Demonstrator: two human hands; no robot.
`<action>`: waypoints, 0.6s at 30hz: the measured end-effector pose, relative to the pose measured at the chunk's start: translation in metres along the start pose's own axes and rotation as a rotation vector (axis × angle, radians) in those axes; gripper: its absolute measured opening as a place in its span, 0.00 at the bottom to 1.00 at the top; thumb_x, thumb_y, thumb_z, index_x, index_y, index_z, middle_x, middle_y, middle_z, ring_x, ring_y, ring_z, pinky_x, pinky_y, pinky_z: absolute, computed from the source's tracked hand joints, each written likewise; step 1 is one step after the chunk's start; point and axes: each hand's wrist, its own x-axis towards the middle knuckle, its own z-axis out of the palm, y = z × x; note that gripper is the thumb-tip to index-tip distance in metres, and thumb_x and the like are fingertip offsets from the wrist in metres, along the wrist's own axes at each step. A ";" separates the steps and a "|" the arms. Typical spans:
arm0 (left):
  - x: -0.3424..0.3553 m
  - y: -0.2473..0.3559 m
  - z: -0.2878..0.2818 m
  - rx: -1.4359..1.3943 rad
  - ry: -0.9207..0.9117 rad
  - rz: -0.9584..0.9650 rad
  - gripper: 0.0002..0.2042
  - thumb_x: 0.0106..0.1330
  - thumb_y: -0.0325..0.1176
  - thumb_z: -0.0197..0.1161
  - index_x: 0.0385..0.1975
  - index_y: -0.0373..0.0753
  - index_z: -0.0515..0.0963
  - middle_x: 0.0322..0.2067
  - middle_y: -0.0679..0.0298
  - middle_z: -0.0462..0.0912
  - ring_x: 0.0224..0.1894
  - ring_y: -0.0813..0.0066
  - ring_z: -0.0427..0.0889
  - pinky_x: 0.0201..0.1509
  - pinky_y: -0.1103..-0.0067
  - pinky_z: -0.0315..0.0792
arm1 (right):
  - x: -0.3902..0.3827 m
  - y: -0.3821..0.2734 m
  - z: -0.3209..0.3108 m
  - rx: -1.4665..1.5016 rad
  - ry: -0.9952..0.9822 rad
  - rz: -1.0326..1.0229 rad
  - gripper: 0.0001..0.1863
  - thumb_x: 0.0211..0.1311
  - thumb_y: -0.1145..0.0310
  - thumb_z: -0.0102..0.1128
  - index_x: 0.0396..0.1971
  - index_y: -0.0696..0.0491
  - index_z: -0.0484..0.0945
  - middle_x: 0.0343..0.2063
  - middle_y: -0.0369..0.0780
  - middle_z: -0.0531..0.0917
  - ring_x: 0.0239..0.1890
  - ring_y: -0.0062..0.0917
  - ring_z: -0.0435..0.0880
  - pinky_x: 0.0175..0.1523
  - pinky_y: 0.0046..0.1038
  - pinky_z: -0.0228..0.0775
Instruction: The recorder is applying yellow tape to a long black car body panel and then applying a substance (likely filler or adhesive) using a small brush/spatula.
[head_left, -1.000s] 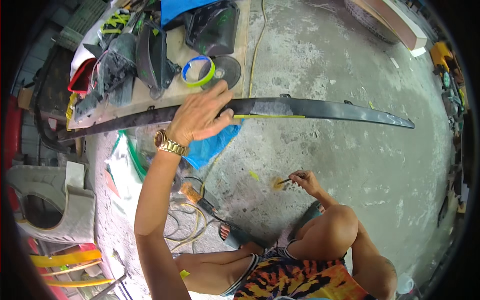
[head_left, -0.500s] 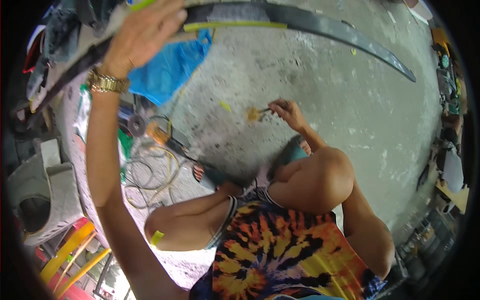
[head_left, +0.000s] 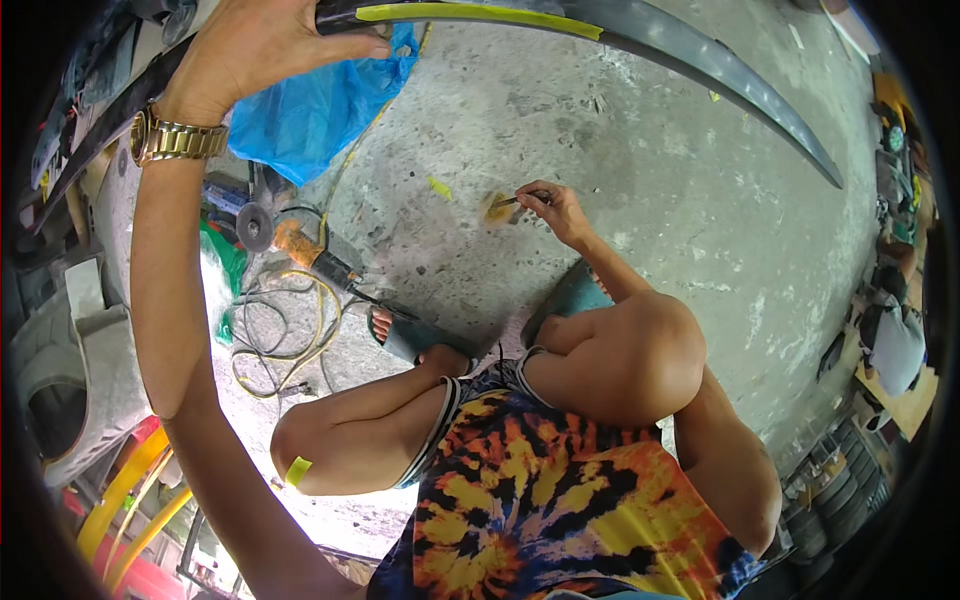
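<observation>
A long, curved dark panel with a yellow-green tape strip arches across the top of the view. My left hand, with a gold watch above it, is at the panel's left part. Its thumb sticks out below the panel edge; the fingers run past the top of the picture. Low over the floor, my right hand pinches a thin dark stick-like tool. The tool's tip meets a small yellow-brown round thing, whose kind I cannot make out.
To the left lie a blue plastic bag, an orange-and-black angle grinder, a grey disc and coiled cords. A yellow tape scrap is on the concrete floor. Clutter lines the right wall.
The whole view has shifted slightly. My left thumb now stands apart from the fingers, below the panel edge. The tool in my right hand still meets the yellow-brown thing.
</observation>
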 end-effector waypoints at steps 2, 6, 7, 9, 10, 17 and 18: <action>0.004 0.006 -0.006 0.015 -0.087 -0.072 0.30 0.48 0.54 0.79 0.39 0.35 0.74 0.35 0.55 0.77 0.41 0.53 0.80 0.43 0.65 0.74 | 0.003 0.001 0.001 -0.031 0.010 -0.014 0.12 0.70 0.65 0.63 0.45 0.57 0.84 0.32 0.38 0.87 0.34 0.18 0.83 0.38 0.24 0.73; 0.002 -0.011 -0.005 -0.018 -0.037 0.000 0.29 0.48 0.53 0.79 0.38 0.36 0.75 0.35 0.56 0.77 0.40 0.54 0.80 0.42 0.65 0.74 | 0.011 0.003 0.009 -0.038 0.031 -0.035 0.12 0.69 0.66 0.63 0.44 0.58 0.85 0.32 0.38 0.88 0.30 0.17 0.81 0.36 0.24 0.73; 0.004 -0.005 -0.009 -0.015 -0.074 -0.049 0.29 0.48 0.53 0.79 0.37 0.36 0.75 0.35 0.56 0.77 0.40 0.54 0.80 0.42 0.65 0.74 | 0.011 0.002 0.009 -0.036 0.032 -0.034 0.12 0.69 0.66 0.63 0.44 0.58 0.85 0.32 0.38 0.88 0.30 0.17 0.81 0.36 0.24 0.73; 0.003 -0.001 -0.018 0.003 -0.101 -0.092 0.29 0.48 0.53 0.79 0.37 0.36 0.76 0.35 0.56 0.77 0.40 0.54 0.80 0.42 0.65 0.74 | 0.012 -0.009 0.006 -0.021 -0.021 0.104 0.13 0.69 0.63 0.64 0.42 0.57 0.86 0.30 0.35 0.88 0.29 0.15 0.79 0.34 0.23 0.71; 0.003 -0.004 -0.012 0.008 -0.119 -0.130 0.31 0.53 0.52 0.76 0.48 0.34 0.76 0.49 0.51 0.76 0.53 0.52 0.76 0.56 0.65 0.70 | 0.009 -0.006 -0.005 -0.037 0.016 0.083 0.13 0.69 0.63 0.64 0.42 0.57 0.86 0.30 0.35 0.88 0.29 0.15 0.79 0.34 0.23 0.71; -0.016 -0.008 0.014 -0.013 -0.112 -0.106 0.36 0.49 0.55 0.76 0.54 0.38 0.76 0.53 0.57 0.77 0.46 0.54 0.82 0.46 0.65 0.77 | -0.033 -0.025 -0.032 0.225 0.040 0.159 0.15 0.68 0.58 0.65 0.34 0.56 0.86 0.20 0.31 0.78 0.21 0.13 0.68 0.27 0.21 0.59; -0.011 -0.001 0.012 -0.017 -0.094 -0.088 0.34 0.50 0.54 0.75 0.52 0.38 0.76 0.50 0.59 0.76 0.45 0.55 0.82 0.45 0.65 0.77 | -0.043 -0.035 -0.042 0.237 0.050 0.145 0.14 0.68 0.61 0.65 0.37 0.58 0.86 0.20 0.33 0.80 0.21 0.13 0.71 0.26 0.21 0.61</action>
